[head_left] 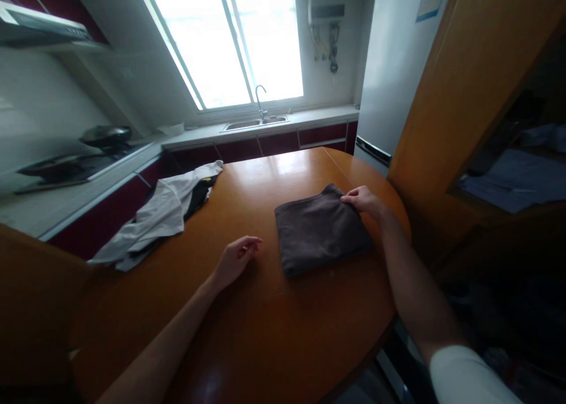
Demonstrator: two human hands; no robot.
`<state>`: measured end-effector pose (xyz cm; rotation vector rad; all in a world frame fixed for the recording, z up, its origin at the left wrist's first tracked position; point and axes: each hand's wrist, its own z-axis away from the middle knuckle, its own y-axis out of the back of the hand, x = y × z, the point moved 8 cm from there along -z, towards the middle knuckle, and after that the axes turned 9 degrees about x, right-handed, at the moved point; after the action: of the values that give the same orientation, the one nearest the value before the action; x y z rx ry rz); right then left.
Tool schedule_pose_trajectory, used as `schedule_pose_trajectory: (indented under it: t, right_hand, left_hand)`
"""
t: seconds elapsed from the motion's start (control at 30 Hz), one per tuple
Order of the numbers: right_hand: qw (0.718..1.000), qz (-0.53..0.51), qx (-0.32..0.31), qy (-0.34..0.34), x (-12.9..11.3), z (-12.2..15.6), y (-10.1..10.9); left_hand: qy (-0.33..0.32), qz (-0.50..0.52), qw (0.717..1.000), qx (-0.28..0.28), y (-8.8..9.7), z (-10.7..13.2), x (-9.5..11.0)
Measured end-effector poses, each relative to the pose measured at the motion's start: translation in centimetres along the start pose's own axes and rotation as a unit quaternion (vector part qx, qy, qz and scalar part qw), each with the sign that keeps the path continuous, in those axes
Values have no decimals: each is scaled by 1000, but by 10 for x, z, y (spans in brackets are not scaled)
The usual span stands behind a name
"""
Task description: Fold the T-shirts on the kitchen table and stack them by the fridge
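Observation:
A dark grey-brown piece of cloth, folded into a rough rectangle, lies on the wooden table. What kind of garment or fabric it is, I cannot tell. My right hand pinches its far right corner between thumb and fingers, and the edge beside the pinch is slightly raised. To the left of the cloth, apart from it, my left hand hovers over or rests on the tabletop. Its fingers are loosely bent with a gap at the thumb, and nothing is in them.
White and black clothes lie heaped along the table's left edge. A counter with a sink runs beneath the window. Pans stand on the stove at left. A fridge and an orange-brown wooden frame border the right side.

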<state>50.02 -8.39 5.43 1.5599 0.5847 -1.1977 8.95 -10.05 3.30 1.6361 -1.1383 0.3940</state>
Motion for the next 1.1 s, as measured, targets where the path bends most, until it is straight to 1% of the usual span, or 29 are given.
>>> schedule_pose_trajectory:
  t: [0.1, 0.27, 0.37, 0.47, 0.6, 0.67, 0.77, 0.9, 1.0, 1.1]
  right_hand:
    - [1000, -8, 8, 14, -2, -3, 4]
    - [999, 31, -15, -35, 19, -6, 1]
    - [998, 30, -20, -41, 24, -7, 0]
    - [999, 35, -18, -34, 24, -11, 0]
    - [997, 73, 6, -40, 29, -26, -1]
    - [996, 76, 24, -25, 29, -36, -4]
    - [998, 39, 52, 17, 27, -48, -10]
    - [994, 15, 89, 59, 23, -56, -14]
    - [991, 17, 111, 66, 25, -58, -13]
    - [991, 35, 112, 58, 29, -58, -11]
  left_hand:
    - [-6, -1, 1000, -4, -1, 0, 2]
    - [-7, 2, 1000, -17, -3, 0, 2]
    - [-10, 2, 1000, -24, -4, 1, 2]
    - [-16, -5, 999, -32, -6, 2, 3]
    - [-20, -12, 999, -36, -7, 2, 3]
    - [-18, -16, 999, -34, -7, 1, 2]
    - [-18, -22, 999, -33, -6, 1, 2]
    - [-18, -26, 999, -37, -7, 0, 1]
    - [-15, -30, 999, -39, -8, 1, -2]
    - [-18, -34, 998, -42, -8, 2, -2]
